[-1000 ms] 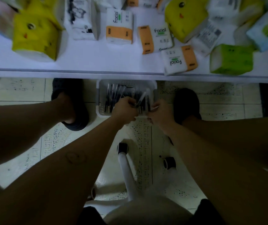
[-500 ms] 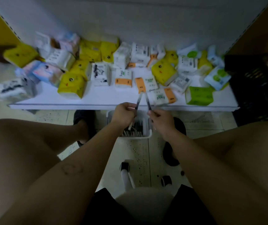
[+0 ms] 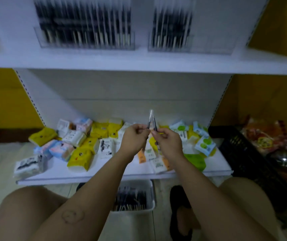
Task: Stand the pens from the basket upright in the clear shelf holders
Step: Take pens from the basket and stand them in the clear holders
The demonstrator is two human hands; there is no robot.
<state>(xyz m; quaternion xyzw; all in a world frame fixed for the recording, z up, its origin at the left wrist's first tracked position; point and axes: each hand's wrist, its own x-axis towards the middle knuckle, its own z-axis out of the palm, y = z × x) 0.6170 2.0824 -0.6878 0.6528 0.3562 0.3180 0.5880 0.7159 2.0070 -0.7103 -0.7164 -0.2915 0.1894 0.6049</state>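
The left hand (image 3: pixel 135 137) pinches one pen (image 3: pixel 149 121) and the right hand (image 3: pixel 169 142) pinches a second pen (image 3: pixel 154 123), their two tips leaning together just above the curled fingers. Below the wrists sits one basket (image 3: pixel 151 193) of pens, too blurred to count. High above the fingers stand two clear holders, a wide holder (image 3: pixel 87 40) and a narrow holder (image 3: pixel 170 42).
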